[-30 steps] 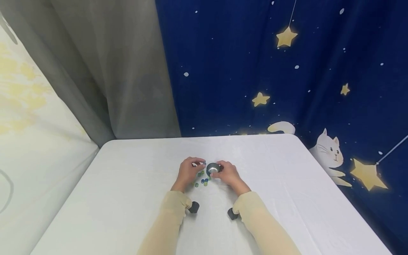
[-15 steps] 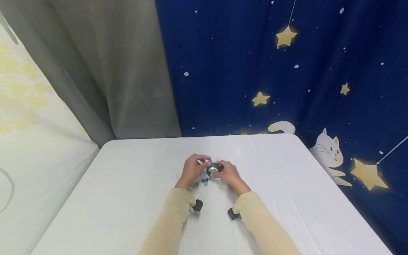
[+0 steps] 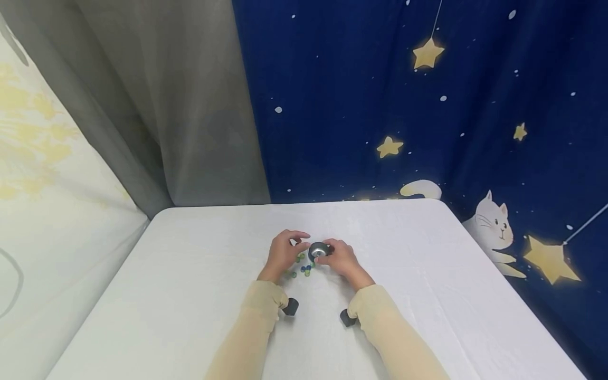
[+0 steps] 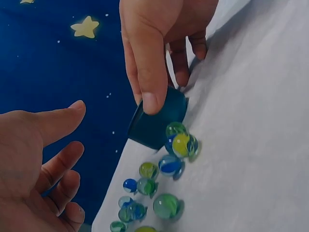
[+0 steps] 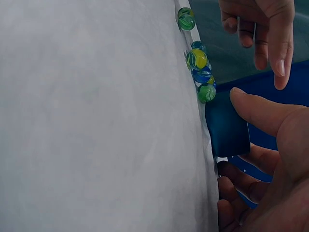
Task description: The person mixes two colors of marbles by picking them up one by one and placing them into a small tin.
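Several marbles (image 4: 165,206) are lying beside the cup (image 4: 161,124) | right hand (image 3: 341,257) is gripping it | left hand (image 3: 281,255), empty now, is easing off its rim | dark spot (image 3: 319,254) is showing inside, probably a marble going in!

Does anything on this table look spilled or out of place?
Nothing clearly stands out. Glass marbles lie loose on the white tablecloth beside the teal cup, but the cup stands upright, gripped by the right hand, with no visible damage.
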